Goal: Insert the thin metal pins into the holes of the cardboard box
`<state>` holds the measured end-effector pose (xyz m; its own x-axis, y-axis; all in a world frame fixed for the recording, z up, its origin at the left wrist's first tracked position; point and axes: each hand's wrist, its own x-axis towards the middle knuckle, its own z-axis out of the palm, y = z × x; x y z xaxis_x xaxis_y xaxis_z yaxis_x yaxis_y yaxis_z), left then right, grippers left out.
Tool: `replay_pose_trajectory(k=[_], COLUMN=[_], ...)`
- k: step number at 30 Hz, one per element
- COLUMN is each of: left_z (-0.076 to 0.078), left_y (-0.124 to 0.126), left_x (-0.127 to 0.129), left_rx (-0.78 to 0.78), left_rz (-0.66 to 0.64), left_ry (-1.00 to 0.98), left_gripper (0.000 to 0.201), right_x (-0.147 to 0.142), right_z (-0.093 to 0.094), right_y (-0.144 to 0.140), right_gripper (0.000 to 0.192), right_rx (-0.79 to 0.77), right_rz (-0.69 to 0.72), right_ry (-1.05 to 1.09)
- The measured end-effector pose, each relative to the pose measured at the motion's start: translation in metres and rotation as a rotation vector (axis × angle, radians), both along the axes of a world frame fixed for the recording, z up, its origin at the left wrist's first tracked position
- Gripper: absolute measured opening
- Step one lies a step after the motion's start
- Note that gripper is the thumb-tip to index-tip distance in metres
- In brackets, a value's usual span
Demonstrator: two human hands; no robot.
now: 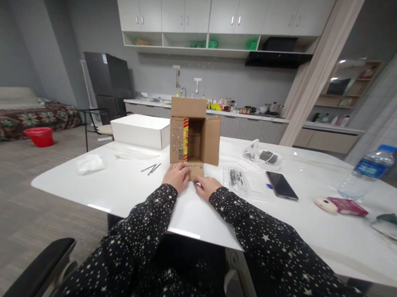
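Note:
An opened cardboard box (210,140) stands on the white table with its mouth facing me and its flaps spread. Small pale dots cover its left flap, beside a strip of yellow and red tape (185,138). The lower flap (195,171) lies toward me and has a row of small dark marks. My left hand (177,176) rests on the left part of this flap, its fingers laid out flat. At the flap's near right corner, my right hand (207,187) has its fingertips pinched together. Whatever is between them is too small to make out.
Left of the box are thin dark rods (151,168), a crumpled tissue (90,164) and a white box (140,130). On the right lie a clear plastic tray (242,182) of small parts, a phone (281,185), white cables, a red packet (347,207) and a water bottle (368,169).

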<state>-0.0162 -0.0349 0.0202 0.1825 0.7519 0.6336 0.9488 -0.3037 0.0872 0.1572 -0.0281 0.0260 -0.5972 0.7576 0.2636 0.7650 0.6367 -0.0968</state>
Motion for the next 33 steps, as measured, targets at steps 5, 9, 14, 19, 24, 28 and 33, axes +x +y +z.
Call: replay_pose_trajectory(k=[5,9,14,19,24,28,33], left_z=[0.0004,0.0008,0.0007,-0.0011,-0.0013,-0.0006,-0.0009], left_y=[-0.0009,-0.0016,-0.0019,-0.0003,0.0003,-0.0006,-0.001], left_x=[0.0001,0.0001,0.0001,-0.0009,-0.0011,-0.0004,-0.0003], left_rx=[-0.002,-0.003,-0.013,-0.015,-0.017,-0.022,-0.02], left_rz=[-0.001,-0.003,-0.002,-0.005,-0.009,-0.007,-0.003], left_ry=[-0.007,-0.004,-0.006,-0.002,-0.006,-0.014,-0.017], left_gripper=[0.022,0.021,0.02,0.02,0.018,0.019,0.019], right_x=[-0.0004,-0.0006,-0.0009,-0.001,-0.0008,-0.0009,-0.0008], right_z=[0.0009,0.0029,0.0046,0.0039,0.0025,0.0017,0.0019], right_y=[-0.0005,-0.0021,-0.0034,-0.0026,-0.0014,-0.0011,-0.0013], right_gripper=[0.029,0.028,0.029,0.029,0.029,0.028,0.029], right_rx=[-0.012,-0.01,-0.025,-0.019,-0.009,-0.015,-0.008], right_rz=[-0.007,-0.011,-0.017,-0.021,-0.01,-0.02,-0.017], right_ry=[0.003,-0.001,-0.005,-0.009,0.002,-0.005,-0.007])
